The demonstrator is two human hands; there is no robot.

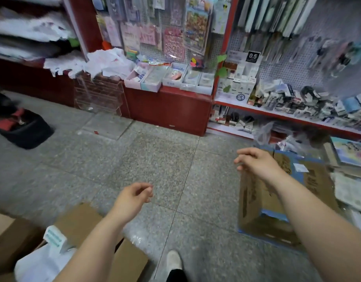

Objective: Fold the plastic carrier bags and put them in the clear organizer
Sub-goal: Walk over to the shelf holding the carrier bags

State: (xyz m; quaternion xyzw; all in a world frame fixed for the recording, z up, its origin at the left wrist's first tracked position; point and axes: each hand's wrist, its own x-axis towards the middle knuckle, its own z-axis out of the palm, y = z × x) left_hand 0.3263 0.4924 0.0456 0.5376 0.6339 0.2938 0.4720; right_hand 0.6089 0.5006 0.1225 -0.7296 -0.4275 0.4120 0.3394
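Note:
A clear tiered organizer [99, 94] stands on the floor against the red shelf unit, far ahead on the left. A heap of white plastic carrier bags [108, 62] lies on the shelf ledge just above it. Another white bag [41, 265] sits at the bottom left beside cardboard boxes. My left hand [134, 197] hangs over the floor with loosely curled fingers and holds nothing. My right hand [255, 161] is raised above a cardboard box, fingers loosely bent, also with nothing in it. Both hands are well short of the organizer and the bags.
A cardboard box [277, 200] stands on the floor at the right, with stacked books behind it. More cardboard boxes [10, 237] fill the bottom left. A black and red bag [23, 129] lies at the left. Red shelves [167, 110] with stationery line the back. My shoe [174, 261] is below.

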